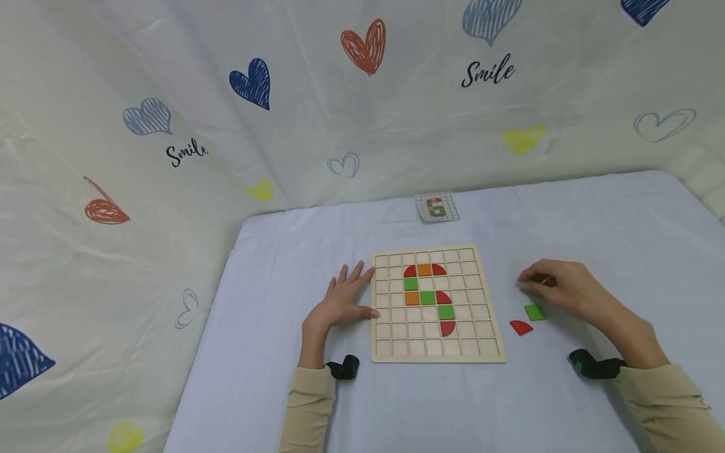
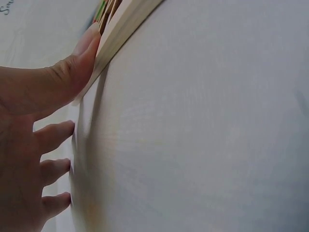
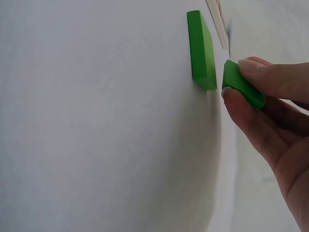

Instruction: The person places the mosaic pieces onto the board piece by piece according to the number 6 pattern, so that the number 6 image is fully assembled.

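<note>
My left hand lies at the left edge of a square wooden grid board, fingers spread, with the thumb touching the rim. In the left wrist view the thumb rests against the board's side. Red quarter-round, orange and green square tiles sit in the grid, forming a curved shape. To the board's right, my right hand pinches a green tile between thumb and fingers. A second green tile lies on the table just below that hand, beside a red quarter-round tile.
A small pattern card with a gridded picture lies behind the board, near the table's back edge. White cloth covers the table. Behind it hangs a pale sheet printed with hearts and the word Smile.
</note>
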`<action>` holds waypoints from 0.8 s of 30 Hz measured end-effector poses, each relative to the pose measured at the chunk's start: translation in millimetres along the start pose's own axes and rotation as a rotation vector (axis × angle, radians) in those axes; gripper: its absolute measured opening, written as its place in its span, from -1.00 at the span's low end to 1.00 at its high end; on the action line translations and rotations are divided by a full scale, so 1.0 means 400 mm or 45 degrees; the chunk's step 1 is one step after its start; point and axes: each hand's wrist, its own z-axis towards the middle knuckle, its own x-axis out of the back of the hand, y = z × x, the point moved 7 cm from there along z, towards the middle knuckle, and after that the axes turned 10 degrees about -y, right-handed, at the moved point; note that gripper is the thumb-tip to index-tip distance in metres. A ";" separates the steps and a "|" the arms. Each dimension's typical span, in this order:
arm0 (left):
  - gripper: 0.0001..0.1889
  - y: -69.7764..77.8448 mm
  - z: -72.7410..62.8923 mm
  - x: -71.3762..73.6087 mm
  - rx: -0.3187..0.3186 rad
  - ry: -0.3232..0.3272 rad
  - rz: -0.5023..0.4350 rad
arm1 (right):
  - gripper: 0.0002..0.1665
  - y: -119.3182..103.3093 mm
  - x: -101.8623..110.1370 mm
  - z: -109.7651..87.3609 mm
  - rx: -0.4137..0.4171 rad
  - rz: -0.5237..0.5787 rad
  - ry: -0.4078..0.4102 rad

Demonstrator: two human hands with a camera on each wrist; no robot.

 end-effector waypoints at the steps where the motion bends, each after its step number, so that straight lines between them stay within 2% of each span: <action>1: 0.02 0.000 0.000 0.000 -0.004 0.003 -0.002 | -0.77 -0.004 0.002 0.000 0.004 0.011 0.004; 13: 0.02 0.001 -0.001 -0.002 0.011 -0.006 0.004 | -0.55 -0.041 -0.006 0.000 0.065 0.145 0.009; 20: 0.01 0.005 -0.004 -0.001 0.004 -0.003 0.018 | -0.54 -0.069 -0.002 0.001 0.120 0.141 0.079; 24: 0.01 0.005 -0.006 0.000 -0.004 -0.001 0.004 | -0.54 -0.090 -0.007 0.005 0.125 0.107 0.074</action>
